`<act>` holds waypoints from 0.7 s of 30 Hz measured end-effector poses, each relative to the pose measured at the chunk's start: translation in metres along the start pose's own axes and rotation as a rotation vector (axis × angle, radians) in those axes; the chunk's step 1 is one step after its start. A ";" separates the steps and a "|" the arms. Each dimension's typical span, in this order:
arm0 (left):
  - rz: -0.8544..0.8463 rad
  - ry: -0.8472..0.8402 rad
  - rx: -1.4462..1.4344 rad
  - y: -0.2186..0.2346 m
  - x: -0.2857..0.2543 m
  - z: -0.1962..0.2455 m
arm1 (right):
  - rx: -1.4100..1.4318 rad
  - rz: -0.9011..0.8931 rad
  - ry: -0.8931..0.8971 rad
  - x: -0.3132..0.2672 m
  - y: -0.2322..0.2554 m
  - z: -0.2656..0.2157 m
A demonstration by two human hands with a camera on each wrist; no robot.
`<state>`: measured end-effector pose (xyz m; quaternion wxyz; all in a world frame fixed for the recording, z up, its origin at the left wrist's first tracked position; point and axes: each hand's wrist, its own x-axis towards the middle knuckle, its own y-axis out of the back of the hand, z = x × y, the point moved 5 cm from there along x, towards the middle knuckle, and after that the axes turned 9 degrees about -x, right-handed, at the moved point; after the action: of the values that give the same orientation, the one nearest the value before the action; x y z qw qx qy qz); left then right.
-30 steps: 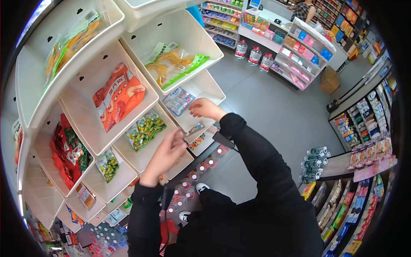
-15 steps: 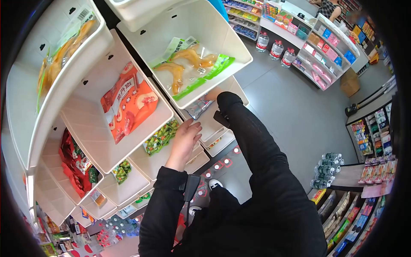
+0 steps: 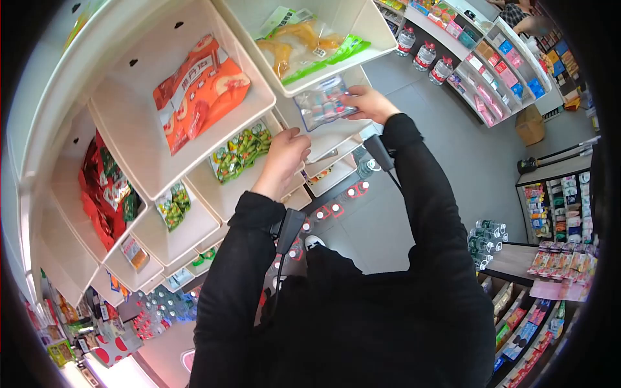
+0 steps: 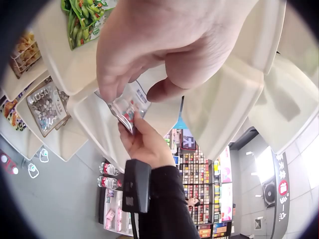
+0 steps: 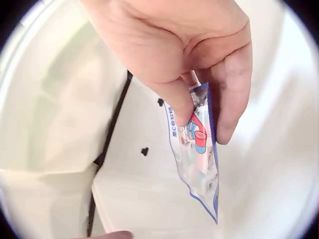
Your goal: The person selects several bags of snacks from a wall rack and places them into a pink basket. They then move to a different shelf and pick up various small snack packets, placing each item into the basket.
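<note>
In the head view, my right hand (image 3: 372, 105) pinches a clear, blue-edged candy packet (image 3: 318, 108) at the mouth of a white bin, just below the bin of yellow food bags. Thumb and fingers of that hand (image 5: 174, 55) grip the top edge of the packet (image 5: 199, 154), which hangs downward in the right wrist view. My left hand (image 3: 283, 161) is at the front of a neighbouring bin, loosely bent and holding nothing. From the left wrist, the packet (image 4: 130, 105) appears beyond the left thumb and fingertips.
Tiered white bins hold a red-orange snack bag (image 3: 200, 90), green snack packs (image 3: 242, 152) and a clear bag of yellow food (image 3: 304, 45). Large water bottles (image 3: 424, 57) stand by the counter (image 3: 446, 39). Bottles with red labels (image 3: 336, 210) line the floor below.
My right hand, earlier reaching into the lower bin, has come back toward its front with the packet in its grip. My left hand stays beside the bins, fingers more bent.
</note>
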<state>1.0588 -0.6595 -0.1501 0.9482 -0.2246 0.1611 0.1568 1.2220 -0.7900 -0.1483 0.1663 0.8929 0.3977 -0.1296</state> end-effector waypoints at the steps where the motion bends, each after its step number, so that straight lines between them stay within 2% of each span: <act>1: 0.003 0.015 -0.002 0.001 -0.002 -0.003 | -0.009 -0.004 0.000 -0.014 0.001 0.001; 3: -0.006 0.035 -0.012 -0.003 -0.017 0.001 | 0.180 -0.037 0.060 -0.039 -0.003 -0.003; 6: -0.200 0.037 -0.219 -0.003 -0.046 0.001 | 0.279 -0.090 0.087 -0.073 -0.032 -0.003; 11: -0.133 -0.031 -0.091 0.052 -0.123 -0.016 | 0.193 -0.237 0.066 -0.123 -0.119 0.003; 13: -0.107 -0.042 -0.058 0.085 -0.164 -0.030 | 0.040 -0.328 0.159 -0.131 -0.161 0.004; 15: 0.002 -0.023 -0.033 0.122 -0.212 -0.041 | -0.105 -0.433 0.073 -0.147 -0.207 -0.009; 16: 0.079 -0.036 0.044 0.141 -0.240 -0.043 | -0.081 -0.489 0.026 -0.149 -0.233 -0.007; 17: 0.153 -0.047 0.121 0.156 -0.269 -0.042 | -0.090 -0.539 0.029 -0.150 -0.261 -0.006; 18: 0.242 -0.162 0.109 0.177 -0.297 -0.052 | -0.100 -0.613 0.042 -0.151 -0.292 -0.004; 19: 0.340 -0.139 0.075 0.198 -0.326 -0.065 | -0.119 -0.676 0.053 -0.152 -0.320 -0.003; 21: 0.537 -0.273 -0.062 0.235 -0.381 -0.101 | -0.257 -0.867 0.135 -0.161 -0.389 0.002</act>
<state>0.6055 -0.5933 -0.1811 0.8785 -0.1795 0.0807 0.4353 0.8241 -0.6535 -0.1673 0.1801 0.6224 0.7576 -0.0785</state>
